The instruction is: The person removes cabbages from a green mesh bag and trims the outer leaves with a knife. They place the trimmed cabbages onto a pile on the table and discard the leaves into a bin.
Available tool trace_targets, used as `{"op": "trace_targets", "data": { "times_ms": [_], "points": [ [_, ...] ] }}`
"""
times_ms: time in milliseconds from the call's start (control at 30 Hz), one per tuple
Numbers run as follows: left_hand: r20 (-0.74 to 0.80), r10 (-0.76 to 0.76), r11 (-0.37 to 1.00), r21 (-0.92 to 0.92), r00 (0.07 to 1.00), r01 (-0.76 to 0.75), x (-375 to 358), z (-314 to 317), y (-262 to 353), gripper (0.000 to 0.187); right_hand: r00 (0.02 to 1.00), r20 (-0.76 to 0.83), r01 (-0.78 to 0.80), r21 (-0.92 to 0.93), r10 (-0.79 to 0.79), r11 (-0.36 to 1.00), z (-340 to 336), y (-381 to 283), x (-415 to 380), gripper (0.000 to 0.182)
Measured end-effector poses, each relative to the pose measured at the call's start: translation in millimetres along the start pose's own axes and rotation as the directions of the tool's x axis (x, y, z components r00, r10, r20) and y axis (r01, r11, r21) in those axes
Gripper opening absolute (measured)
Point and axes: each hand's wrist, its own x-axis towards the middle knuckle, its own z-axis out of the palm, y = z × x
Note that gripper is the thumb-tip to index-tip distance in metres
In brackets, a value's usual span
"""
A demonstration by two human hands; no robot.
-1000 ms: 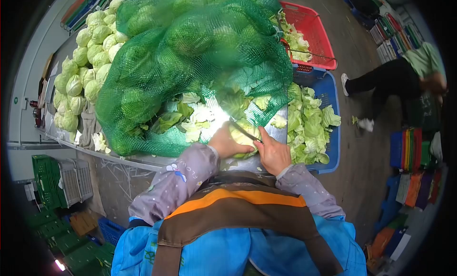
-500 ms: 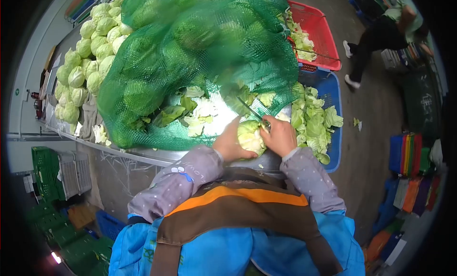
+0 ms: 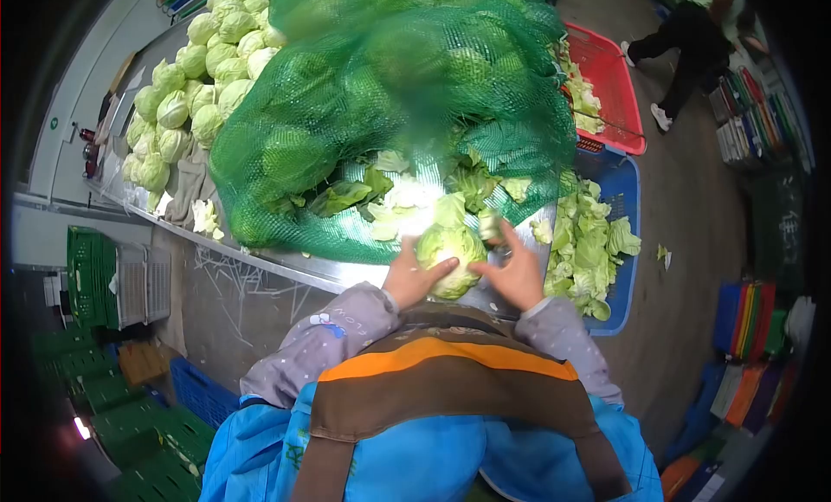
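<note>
Well to the left of the green mesh sack (image 3: 519,151), a green plastic crate (image 3: 89,277) stands beside a grey plastic crate (image 3: 143,281). Just left of the sack, a heap of pale green cabbages (image 3: 208,78) covers that end of the metal counter (image 3: 307,273), with a rumpled grey cloth (image 3: 186,195) between the heap's near end and the sack. The sack itself spreads over the middle, bulging with cabbages, and loose cabbage leaves (image 3: 394,221) lie at its near part. In front of the sack, the left hand (image 3: 411,273) has its grip clasped on the left side of a single cabbage head (image 3: 452,258). The right hand (image 3: 518,273) is at that cabbage's right side, its thumb reaching to it; its fingers blur beside a pale green piece (image 3: 490,225), and I cannot tell whether this grip grasps anything. Right of the sack, a blue plastic basket (image 3: 627,294) holds cabbage leaves; farther back on the same side is a red plastic basket (image 3: 613,69), also with leaves. Farthest right of the sack, another person (image 3: 688,43) wears dark trousers and white shoes
</note>
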Motion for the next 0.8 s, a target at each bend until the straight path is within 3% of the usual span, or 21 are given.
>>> {"op": "trace_targets", "data": {
  "times_ms": [33, 67, 100, 167, 233, 267, 300, 333, 367, 400, 433, 467, 500, 533, 567, 633, 667, 700, 767, 800],
  "points": [
    [-0.004, 0.001, 1.0, -0.004, 1.0, -0.001, 2.3, -1.6, -1.2, 0.072, 0.995, 0.103, -0.011, -0.006, 0.012, 1.0, 5.5, -9.9, -5.3, 0.073],
    [-0.005, -0.007, 1.0, -0.014, 1.0, 0.007, 5.0, -4.0, -6.0, 0.067, 0.972, 0.179, -0.162, 0.026, 0.154, 0.987, 1.8, -23.7, -3.7, 0.069],
    [-0.005, -0.017, 1.0, -0.021, 1.0, 0.016, 7.0, -7.1, -13.7, 0.062, 0.971, 0.182, -0.161, 0.025, 0.154, 0.987, 1.7, -16.4, -1.1, 0.069],
    [-0.049, 0.073, 0.995, 0.072, 0.996, -0.07, 11.5, -23.4, -39.0, 0.057, 0.98, 0.194, -0.083, 0.171, 0.049, 0.982, 6.1, 8.6, 4.1, 0.049],
    [0.011, -0.062, 0.96, 0.274, 0.998, 0.057, 18.2, -47.9, -34.1, 0.064, 0.985, 0.166, -0.078, 0.252, 0.036, 0.965, 11.8, 17.0, 9.7, 0.04],
    [0.011, -0.059, 0.961, 0.273, 0.998, 0.054, 17.3, -52.4, -23.1, 0.064, 0.989, 0.149, -0.074, 0.329, 0.026, 0.941, 13.4, 17.8, 12.3, 0.031],
    [-0.048, 0.294, 0.776, 0.596, 0.955, -0.209, 7.2, -61.8, 14.3, 0.065, 0.988, 0.15, -0.073, 0.328, 0.024, 0.942, 14.4, 13.3, 15.2, 0.031],
    [0.022, 0.601, 0.42, 0.842, 0.799, -0.338, 4.2, -67.6, 35.2, 0.068, 0.99, 0.14, -0.053, 0.213, 0.024, 0.975, 16.2, 5.2, 16.6, 0.026],
    [0.018, 0.587, 0.426, 0.843, 0.809, -0.328, 13.5, -68.4, 35.3, 0.068, 0.99, 0.136, -0.04, 0.097, 0.027, 0.994, 18.6, -1.8, 14.5, 0.022],
    [0.286, 0.159, 0.754, 0.582, 0.945, -0.304, 28.4, -67.6, 35.4, 0.077, 0.991, 0.131, -0.041, 0.117, 0.026, 0.992, 17.7, -7.1, 17.7, 0.019],
    [0.626, -0.164, 0.947, 0.315, 0.762, -0.055, 42.6, -65.8, 37.3, 0.087, 0.991, 0.131, -0.024, 0.116, 0.009, 0.993, 18.9, -3.7, 25.2, 0.019],
    [0.622, -0.155, 0.946, 0.317, 0.767, -0.065, 46.2, -59.2, 34.4, 0.087, 0.992, 0.046, 0.113, 0.056, -0.115, 0.992, 21.4, 5.2, 32.7, 0.017],
    [0.633, 0.021, 0.943, 0.245, 0.774, -0.226, 41.4, -47.8, 26.0, 0.094, 0.974, -0.031, 0.225, -0.016, -0.225, 0.974, 22.6, 11.8, 31.9, 0.015],
    [0.633, 0.193, 0.912, 0.167, 0.75, -0.376, 33.8, -36.5, 22.1, 0.101, 0.998, 0.024, 0.064, -0.077, -0.062, 0.995, 18.1, 6.5, 33.4, 0.013],
    [0.641, 0.194, 0.912, 0.162, 0.743, -0.378, 31.2, -28.1, 23.0, 0.101, 0.998, 0.018, 0.055, -0.081, -0.054, 0.995, 16.6, 10.4, 37.1, 0.013],
    [0.57, -0.02, 0.953, 0.258, 0.822, -0.156, 28.7, -15.9, 34.9, 0.111, 0.993, 0.067, -0.097, -0.054, 0.101, 0.994, 17.5, 24.9, 48.1, 0.012],
    [0.521, 0.008, 0.92, 0.331, 0.853, -0.21, 29.2, -8.8, 37.7, 0.114, 0.993, 0.044, -0.112, -0.009, 0.112, 0.994, 18.8, 31.2, 51.4, 0.012],
    [0.524, 0.007, 0.92, 0.331, 0.852, -0.211, 28.7, -3.0, 37.3, 0.114, 0.992, 0.043, -0.115, -0.01, 0.115, 0.993, 21.9, 39.0, 55.3, 0.012],
    [0.377, 0.12, 0.919, 0.307, 0.918, -0.246, 28.0, 6.5, 30.9, 0.115, 0.991, -0.024, -0.131, -0.023, 0.13, 0.991, 27.5, 52.8, 66.0, 0.012],
    [0.378, 0.126, 0.918, 0.307, 0.917, -0.253, 29.4, 5.1, 22.0, 0.115, 0.992, -0.016, -0.128, -0.104, 0.127, 0.986, 28.0, 55.6, 70.1, 0.012]
  ]
}}
